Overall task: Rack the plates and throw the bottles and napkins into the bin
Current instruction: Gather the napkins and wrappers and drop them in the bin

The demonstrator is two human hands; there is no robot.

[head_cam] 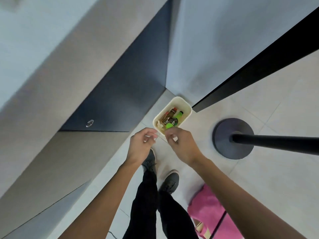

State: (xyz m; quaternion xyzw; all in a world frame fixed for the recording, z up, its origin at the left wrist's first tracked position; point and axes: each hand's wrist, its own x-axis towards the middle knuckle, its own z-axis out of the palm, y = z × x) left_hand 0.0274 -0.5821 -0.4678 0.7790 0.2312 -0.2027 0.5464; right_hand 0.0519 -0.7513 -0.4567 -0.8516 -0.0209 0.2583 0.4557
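Left hand (140,144) and right hand (181,145) hover at bin (189,107) near rim, fingers curled; can't tell what they hold. Risk: anything dropped here falls short, beside bin.

Bottles (170,118) in bin (174,103), left hand (140,145), right hand (183,145) above

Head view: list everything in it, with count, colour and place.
bin: one, cream, on the floor in the corner
bottles: several, one green, others brown with red caps, inside the bin
napkin: one, white, crumpled, at the bin's near end
stand base: one, dark grey, on the floor right of the bin
pink fabric: one, lower right
shoes: two, dark grey, on the floor
left hand: fingers curled, near the bin
right hand: fingers curled, beside the left
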